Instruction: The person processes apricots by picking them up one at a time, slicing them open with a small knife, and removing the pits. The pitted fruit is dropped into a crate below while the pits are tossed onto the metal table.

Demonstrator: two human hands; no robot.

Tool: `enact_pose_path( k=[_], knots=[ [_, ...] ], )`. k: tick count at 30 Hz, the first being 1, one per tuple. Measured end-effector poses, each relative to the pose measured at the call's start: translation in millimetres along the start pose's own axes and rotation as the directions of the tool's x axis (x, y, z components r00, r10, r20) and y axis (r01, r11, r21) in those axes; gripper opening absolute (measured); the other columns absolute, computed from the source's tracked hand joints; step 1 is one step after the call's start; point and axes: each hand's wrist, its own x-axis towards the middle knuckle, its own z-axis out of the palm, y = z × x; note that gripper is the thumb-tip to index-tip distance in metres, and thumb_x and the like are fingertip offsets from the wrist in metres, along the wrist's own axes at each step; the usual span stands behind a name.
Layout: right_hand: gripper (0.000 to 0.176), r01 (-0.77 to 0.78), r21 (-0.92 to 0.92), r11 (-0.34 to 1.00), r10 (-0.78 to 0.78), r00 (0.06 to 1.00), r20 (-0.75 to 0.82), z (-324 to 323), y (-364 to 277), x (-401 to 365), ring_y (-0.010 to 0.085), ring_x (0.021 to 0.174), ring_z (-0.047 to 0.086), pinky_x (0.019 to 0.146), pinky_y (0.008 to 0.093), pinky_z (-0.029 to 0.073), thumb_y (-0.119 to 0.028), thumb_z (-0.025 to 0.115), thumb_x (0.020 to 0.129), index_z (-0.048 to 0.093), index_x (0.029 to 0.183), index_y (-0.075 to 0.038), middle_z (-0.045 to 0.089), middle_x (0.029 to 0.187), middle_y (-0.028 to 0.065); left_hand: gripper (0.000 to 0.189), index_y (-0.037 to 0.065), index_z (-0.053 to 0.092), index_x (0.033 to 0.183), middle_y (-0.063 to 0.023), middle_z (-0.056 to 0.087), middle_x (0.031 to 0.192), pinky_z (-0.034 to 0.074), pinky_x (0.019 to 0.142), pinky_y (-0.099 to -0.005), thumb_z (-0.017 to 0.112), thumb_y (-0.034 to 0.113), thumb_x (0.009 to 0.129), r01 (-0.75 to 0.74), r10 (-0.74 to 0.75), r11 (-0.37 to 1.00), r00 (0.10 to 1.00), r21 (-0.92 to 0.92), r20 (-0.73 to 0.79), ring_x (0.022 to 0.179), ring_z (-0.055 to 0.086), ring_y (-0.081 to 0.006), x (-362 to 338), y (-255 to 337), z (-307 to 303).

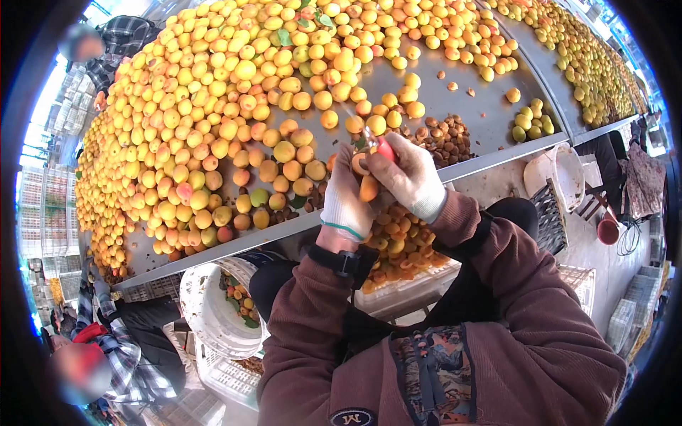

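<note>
Both hands meet above the near edge of a metal table (497, 150). My left hand (347, 197), in a white glove, is closed around an orange apricot piece (368, 189). My right hand (406, 176), gloved with bare fingertips showing, grips a small red-handled tool (385, 149), whose metal end is at the fruit between the hands. Beneath them, a crate holds many halved apricots (398, 245). Whole yellow-orange apricots (213, 106) are heaped across the table. Brown pits (444, 138) are piled just right of the hands.
A white bucket (202, 312) with some apricots stands below the table at left. Another white bucket (565, 170) is at right, near a dark woven basket (550, 220). A person in plaid (135, 362) sits lower left; another plaid-clad person (128, 35) is upper left.
</note>
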Motion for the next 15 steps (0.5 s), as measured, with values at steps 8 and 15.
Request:
enact_pose_path(
  k=[8, 15],
  knots=[
    [0.019, -0.013, 0.584, 0.811, 0.22, 0.933, -0.285, -6.0, -18.5, 24.8, 0.0066, 0.057, 0.047, 0.05, 0.0218, 0.039, -0.025, 0.058, 0.097, 0.053, 0.093, -0.008, 0.055, 0.074, 0.0, 0.044, 0.014, 0.057, 0.099, -0.0019, 0.061, 0.075, 0.038, 0.043, -0.021, 0.044, 0.056, 0.098, -0.014, 0.005, 0.986, 0.998, 0.167, 0.057, 0.053, 0.053, -0.0118, 10.6, -8.4, -20.5],
    [0.038, -0.001, 0.657, 0.754, 0.257, 0.921, -0.292, 3.3, -29.8, 38.0, 0.0093, 0.039, 0.032, 0.039, 0.0262, 0.026, -0.03, 0.054, 0.099, 0.042, 0.068, -0.011, 0.038, 0.05, -0.0004, 0.045, 0.009, 0.056, 0.098, -0.0001, 0.06, 0.075, 0.045, 0.051, -0.0217, 0.043, 0.053, 0.1, -0.171, 0.075, 0.919, 0.961, 0.355, 0.267, 0.059, 0.058, -0.0101, 13.8, -14.8, -27.6]
  ],
)
